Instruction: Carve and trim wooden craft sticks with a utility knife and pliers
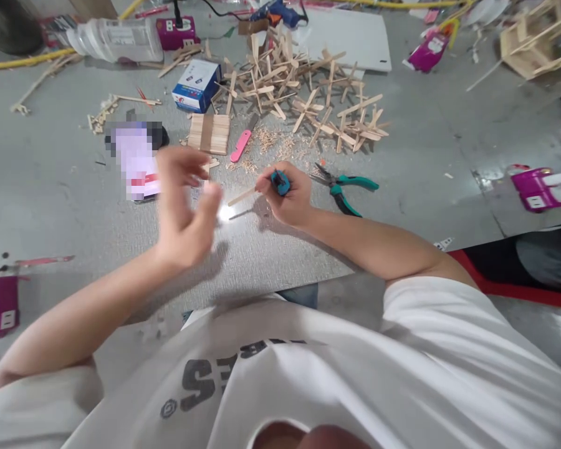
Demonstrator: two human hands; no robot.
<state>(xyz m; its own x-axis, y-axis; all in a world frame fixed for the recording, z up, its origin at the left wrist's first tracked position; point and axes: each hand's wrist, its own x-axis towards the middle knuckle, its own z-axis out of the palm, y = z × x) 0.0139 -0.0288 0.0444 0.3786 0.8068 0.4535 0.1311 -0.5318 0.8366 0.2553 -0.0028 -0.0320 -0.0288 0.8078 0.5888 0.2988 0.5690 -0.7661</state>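
My right hand (287, 196) is closed around a small blue and black tool (280, 182), whose full shape my fingers hide. A wooden craft stick (242, 197) pokes out leftward from between its thumb and fingers, above the table. My left hand (184, 209) is raised, slightly blurred, with thumb and fingers apart and nothing visible in it. It hovers beside the phone (133, 153), covering its right edge. Beyond my hands lie a flat stack of craft sticks (208, 133) and a pink-handled knife (242, 143). Green-handled pliers (341, 187) lie right of my right hand.
Star-shaped pieces of joined craft sticks (308, 93) are heaped at the back, near a blue and white box (196, 85) and a blue glue gun (280, 12). Wood scraps (266, 142) litter the table. Purple power sockets (540, 189) stand around, and a wooden stick structure (537, 40) is back right.
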